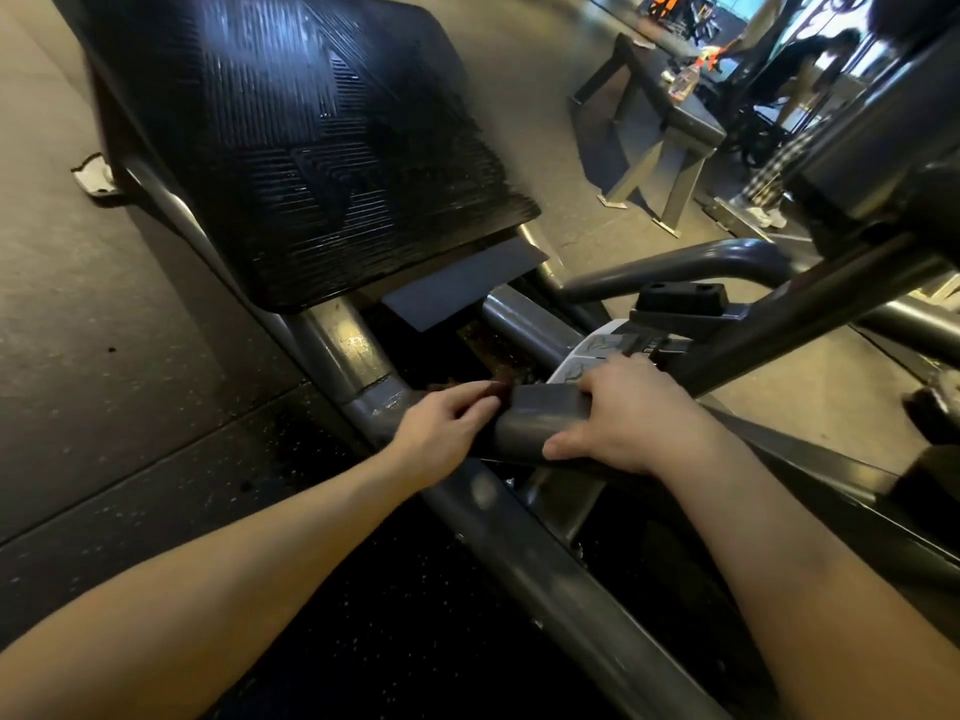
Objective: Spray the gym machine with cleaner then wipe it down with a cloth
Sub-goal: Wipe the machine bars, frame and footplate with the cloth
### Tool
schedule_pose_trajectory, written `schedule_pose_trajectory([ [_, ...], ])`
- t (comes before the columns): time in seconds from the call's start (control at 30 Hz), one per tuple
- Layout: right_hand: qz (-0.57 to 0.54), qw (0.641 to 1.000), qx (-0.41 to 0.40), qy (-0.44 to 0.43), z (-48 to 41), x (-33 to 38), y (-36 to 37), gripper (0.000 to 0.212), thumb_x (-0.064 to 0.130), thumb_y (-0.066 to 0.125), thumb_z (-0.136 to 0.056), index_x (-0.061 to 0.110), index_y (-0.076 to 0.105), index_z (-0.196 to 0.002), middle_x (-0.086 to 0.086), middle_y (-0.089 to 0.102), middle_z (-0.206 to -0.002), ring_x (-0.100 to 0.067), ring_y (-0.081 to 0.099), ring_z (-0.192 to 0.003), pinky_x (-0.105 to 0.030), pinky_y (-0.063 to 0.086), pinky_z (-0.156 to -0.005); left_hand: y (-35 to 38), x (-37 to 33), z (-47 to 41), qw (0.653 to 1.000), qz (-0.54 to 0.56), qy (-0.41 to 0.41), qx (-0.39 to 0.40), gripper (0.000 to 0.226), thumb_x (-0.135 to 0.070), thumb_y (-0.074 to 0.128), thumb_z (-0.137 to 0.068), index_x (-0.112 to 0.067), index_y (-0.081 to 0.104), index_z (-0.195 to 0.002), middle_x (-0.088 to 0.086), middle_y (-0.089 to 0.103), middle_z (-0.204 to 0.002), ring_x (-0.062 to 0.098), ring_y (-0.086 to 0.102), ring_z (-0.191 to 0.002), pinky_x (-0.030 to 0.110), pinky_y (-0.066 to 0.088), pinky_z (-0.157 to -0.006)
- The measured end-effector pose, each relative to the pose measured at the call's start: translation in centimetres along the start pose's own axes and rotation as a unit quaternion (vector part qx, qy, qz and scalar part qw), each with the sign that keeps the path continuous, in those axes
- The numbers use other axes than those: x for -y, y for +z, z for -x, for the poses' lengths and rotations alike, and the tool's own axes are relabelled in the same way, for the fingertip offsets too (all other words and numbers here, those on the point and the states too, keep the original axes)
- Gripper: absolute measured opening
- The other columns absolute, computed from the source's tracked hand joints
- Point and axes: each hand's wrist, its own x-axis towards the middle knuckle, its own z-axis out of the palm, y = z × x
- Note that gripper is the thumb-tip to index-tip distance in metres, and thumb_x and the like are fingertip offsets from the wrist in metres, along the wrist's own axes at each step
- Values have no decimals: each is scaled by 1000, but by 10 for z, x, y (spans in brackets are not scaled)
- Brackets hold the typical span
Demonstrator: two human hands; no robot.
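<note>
Footplate: one ribbed black footplate (pixel 311 148), tilted, up and to the left of the grey crossbar (pixel 535 415) of the gym machine (pixel 550 584).
Left arm: I see it bare, stretched from the lower left corner up toward the crossbar's left end.
Left hand: the left hand (pixel 447 428) sits right at the crossbar's left end, knuckles up, fingers curled in and pinching the cloth.
Cloth: one dark cloth (pixel 496 391), mostly hidden under those fingers and touching the crossbar's left end; I can't make out its full shape.
Right hand: the right hand (pixel 623 413) clamps the crossbar itself, fingers wrapped over the top, thumb stretched along the near underside.
Right arm: bare, reaching in from the lower right corner.
Hands: two, close side by side but apart, with a bare stretch of crossbar between them.
Spray bottle: one clear spray bottle (pixel 684 77), far up and to the right of the crossbar, standing on a grey bench (pixel 691 122); well apart from both hands.
</note>
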Motion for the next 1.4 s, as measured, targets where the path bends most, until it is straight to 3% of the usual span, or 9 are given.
schedule_pose_trajectory([
  [0.13, -80, 996, 31, -17, 12, -18, -11, 60, 55, 78, -82, 31, 62, -135, 2, 62, -130, -16, 56, -119, -31, 47, -96, 21, -53, 25, 984, 16, 170, 41, 35, -30, 63, -103, -35, 65, -137, -21, 62, -140, -6, 51, -133, 25, 37, -118],
  [0.27, -142, 990, -21, 14, 41, -41, -11, 53, 45, 75, -88, 36, 57, -137, 12, 62, -122, -2, 57, -103, -23, 46, -81, 24, -50, 24, 970, 5, 237, 61, 40, -26, 59, -104, -30, 61, -144, -19, 56, -148, -3, 45, -140, 25, 33, -120],
  [0.33, -163, 985, -58, 24, 57, -45, -6, 45, 43, 71, -92, 37, 59, -134, 15, 62, -113, 2, 57, -96, -19, 44, -78, 24, -38, 19, 979, 33, 197, 44, 36, -25, 57, -106, -35, 61, -140, -24, 59, -141, -5, 49, -135, 25, 34, -119],
  [0.43, -161, 982, -88, 50, 82, -45, 0, 46, 42, 67, -96, 32, 57, -140, 13, 63, -128, -1, 53, -105, -24, 41, -91, 20, -5, 3, 994, 74, 67, -33, 25, -30, 56, -106, -37, 66, -128, -14, 67, -129, 7, 58, -126, 36, 37, -119],
  [0.6, -111, 987, -100, 66, 99, -32, 18, 54, 35, 62, -100, 24, 48, -151, 8, 39, -162, -13, 30, -151, -34, 19, -124, 11, 28, -5, 990, 72, -88, -89, 20, -39, 49, -108, -31, 66, -115, -5, 64, -121, 17, 56, -120, 35, 38, -111],
  [0.8, -119, 981, -120, 92, 99, -17, 21, 36, 20, 51, -103, 14, 65, -135, -7, 57, -148, -25, 48, -139, -42, 37, -116, 30, 23, 6, 968, 104, -172, -152, 51, -57, 47, -98, -23, 69, -131, 1, 65, -132, 29, 55, -128, 53, 43, -114],
  [1.07, -178, 968, -160, 70, 111, -24, 42, 51, 16, 46, -105, 19, 43, -156, 2, 31, -167, -15, 20, -156, -31, 9, -126, 64, -63, 57, 968, 136, -112, -177, 43, -42, 47, -108, -22, 61, -144, 2, 46, -155, 30, 33, -145, 42, 25, -124],
  [1.3, -204, 947, -242, 62, 146, -44, 71, 52, 11, 54, -103, 26, 47, -153, 5, 33, -165, -16, 22, -155, -38, 14, -127, 95, -114, 93, 972, 180, 2, -150, 40, -43, 53, -105, -25, 63, -140, -4, 44, -151, 21, 43, -138, 48, 42, -115],
  [1.4, -293, 903, -307, 62, 171, -63, 79, 44, 13, 54, -103, 26, 56, -146, 6, 48, -156, -13, 35, -148, -33, 21, -123, 113, -142, 117, 983, 112, 61, -133, 39, -40, 53, -106, -25, 62, -141, -7, 41, -156, 19, 27, -149, 44, 29, -123],
])
